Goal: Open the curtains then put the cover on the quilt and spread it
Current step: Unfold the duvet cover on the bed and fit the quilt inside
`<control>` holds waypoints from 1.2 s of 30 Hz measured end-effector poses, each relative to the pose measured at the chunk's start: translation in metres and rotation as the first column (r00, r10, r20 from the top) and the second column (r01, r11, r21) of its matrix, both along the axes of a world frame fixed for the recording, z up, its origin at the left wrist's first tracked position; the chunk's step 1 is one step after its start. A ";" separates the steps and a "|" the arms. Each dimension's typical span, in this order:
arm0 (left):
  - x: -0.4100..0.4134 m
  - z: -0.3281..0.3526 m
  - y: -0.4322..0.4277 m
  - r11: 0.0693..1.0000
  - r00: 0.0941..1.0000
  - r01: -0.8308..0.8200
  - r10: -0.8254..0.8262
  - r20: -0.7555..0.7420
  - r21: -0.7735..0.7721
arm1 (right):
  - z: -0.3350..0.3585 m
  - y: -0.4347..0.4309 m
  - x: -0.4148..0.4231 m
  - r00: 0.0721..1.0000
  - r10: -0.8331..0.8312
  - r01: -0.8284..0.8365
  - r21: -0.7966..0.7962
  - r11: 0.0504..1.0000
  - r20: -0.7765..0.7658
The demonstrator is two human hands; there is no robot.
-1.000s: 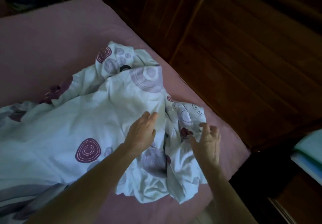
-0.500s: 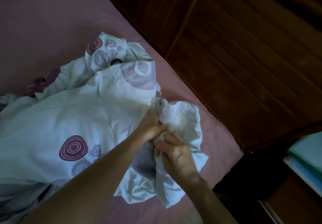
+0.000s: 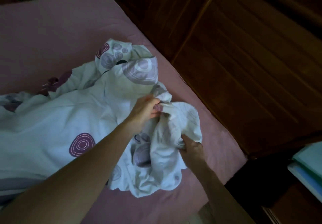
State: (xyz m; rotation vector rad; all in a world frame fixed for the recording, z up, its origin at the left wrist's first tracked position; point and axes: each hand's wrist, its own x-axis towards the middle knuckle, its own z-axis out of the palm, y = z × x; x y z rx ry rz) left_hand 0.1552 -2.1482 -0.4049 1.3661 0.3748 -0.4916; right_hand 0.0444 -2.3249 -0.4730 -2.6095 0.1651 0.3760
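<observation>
Lying rumpled on pink sheet by dark wood panelling, cover, both hands' grip pinching it.

Dim room. White quilt cover with purple ring prints, crumpled on a pink bed sheet. Left hand pinching a bunched fold near the cover's corner; right hand gripping loose fabric just below. Dark wooden headboard alongside.
</observation>
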 end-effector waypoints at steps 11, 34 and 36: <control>-0.006 -0.019 0.002 0.285 0.528 0.264 -0.842 0.110 0.921 | 0.117 -0.026 0.003 0.994 -0.111 0.110 0.110 0.988 0.012; -0.004 -0.044 0.025 0.377 0.667 0.552 -0.735 -0.121 0.744 | 0.107 -0.015 0.065 0.945 0.023 0.295 0.885 0.360 -0.325; -0.001 -0.052 0.032 0.453 0.749 0.437 -0.662 -0.035 0.777 | 0.101 -0.032 0.055 0.971 0.061 0.209 0.943 0.259 -0.232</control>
